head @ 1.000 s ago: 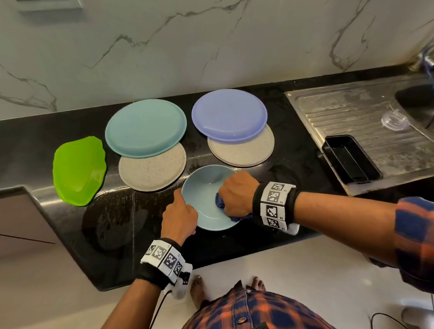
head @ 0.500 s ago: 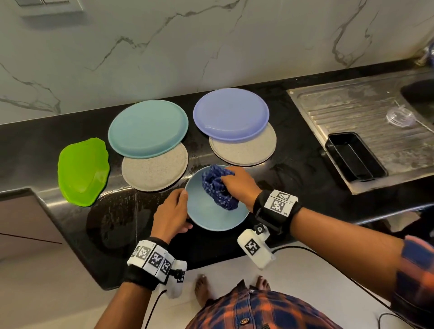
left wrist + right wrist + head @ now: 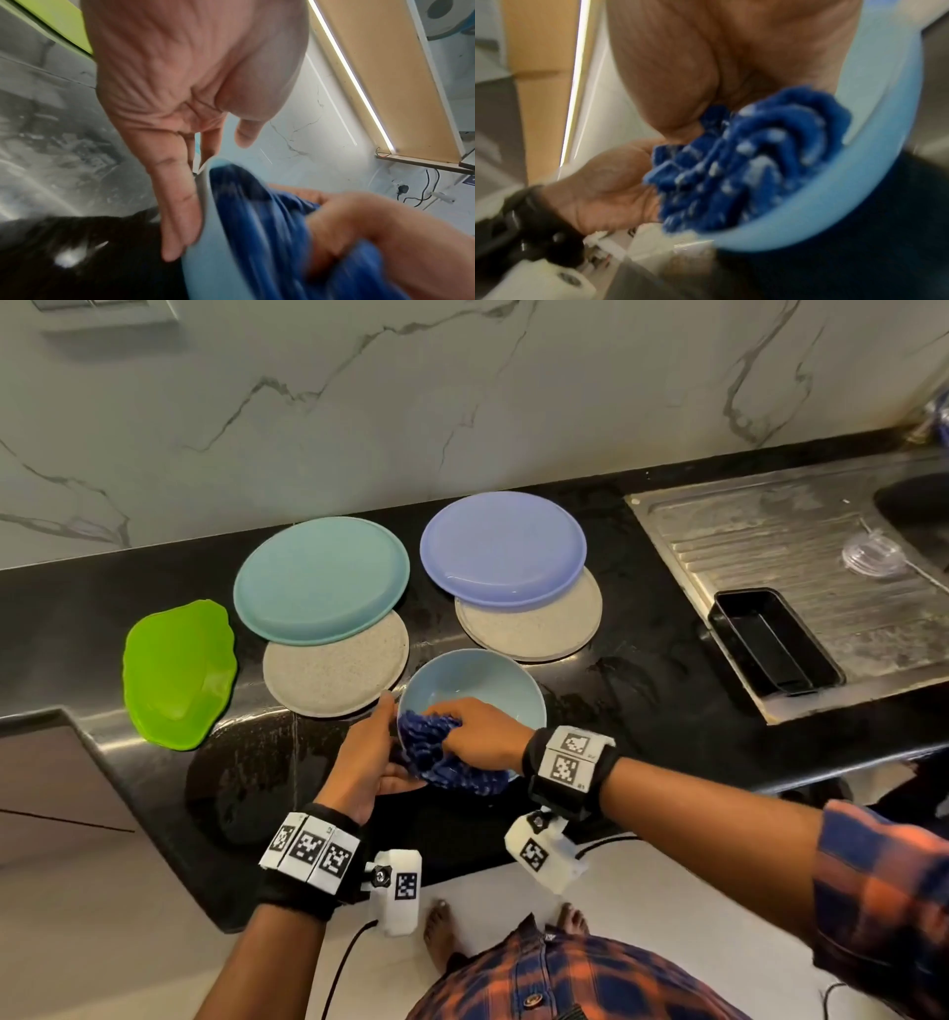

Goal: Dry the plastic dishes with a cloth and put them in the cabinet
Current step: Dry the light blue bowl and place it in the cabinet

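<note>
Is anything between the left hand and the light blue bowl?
No. The left hand rests directly against the light blue bowl's outer wall; the blue cloth lies inside, under the right hand.

Black tray [image 3: 774, 643] and clear lid [image 3: 871, 553] — on steel drainboard [image 3: 770, 541].

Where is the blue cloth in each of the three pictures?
Head: the blue cloth lies low in the middle, under the right hand.
Left wrist: the cloth is at lower right.
Right wrist: the cloth is in the middle.
Shared landmark: the light blue bowl holding it.
</note>
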{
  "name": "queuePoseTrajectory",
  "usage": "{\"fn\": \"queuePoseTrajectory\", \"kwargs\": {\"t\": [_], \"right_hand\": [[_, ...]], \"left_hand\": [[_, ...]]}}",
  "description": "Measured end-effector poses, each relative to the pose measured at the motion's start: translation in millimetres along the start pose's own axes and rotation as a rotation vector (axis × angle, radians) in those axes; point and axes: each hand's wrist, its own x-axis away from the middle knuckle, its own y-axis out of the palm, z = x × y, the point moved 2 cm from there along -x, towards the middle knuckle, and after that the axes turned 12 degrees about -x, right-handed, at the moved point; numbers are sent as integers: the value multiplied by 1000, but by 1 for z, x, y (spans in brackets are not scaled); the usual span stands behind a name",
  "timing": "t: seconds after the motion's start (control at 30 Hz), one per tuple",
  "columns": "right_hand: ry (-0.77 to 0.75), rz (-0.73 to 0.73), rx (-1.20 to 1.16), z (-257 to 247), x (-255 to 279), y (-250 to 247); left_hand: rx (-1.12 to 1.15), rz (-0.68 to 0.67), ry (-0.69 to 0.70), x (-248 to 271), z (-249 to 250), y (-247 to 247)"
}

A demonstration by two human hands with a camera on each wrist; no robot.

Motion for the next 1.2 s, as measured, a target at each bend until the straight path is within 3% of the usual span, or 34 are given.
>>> {"fn": "queuePoseTrajectory", "kwargs": {"t": [0.17,0.27,0.33,0.5,0.63,0.77,1.0,1.1,1.2], "right_hand": [[28,-441,544,-13,29,-25],[14,-552,876,-20,37,-41],[-47,-514,1019,-26,34,-54],[-450,-248,1269,-33,18,-59],[-596,-167,1447,-17,5,-42],[-502,-37,1410,1,4,-43],[-116,-67,1140,-2,33,-49],[9,-139,880,0,31,-43],[94,-164,420,13,25,-36]], "left_hand": [[-145,91,73,-4,-4,-1],[-301,142,131,-9,-9,4],[-349,161,147,-11,-14,6],[-432,211,172,-14,-18,4],[-539,239,215,-17,-17,5],[-607,324,243,-19,-15,6],[-602,368,203,-17,-14,14],[-635,385,200,-16,-12,17],[-702,392,233,-15,-10,17]]}}
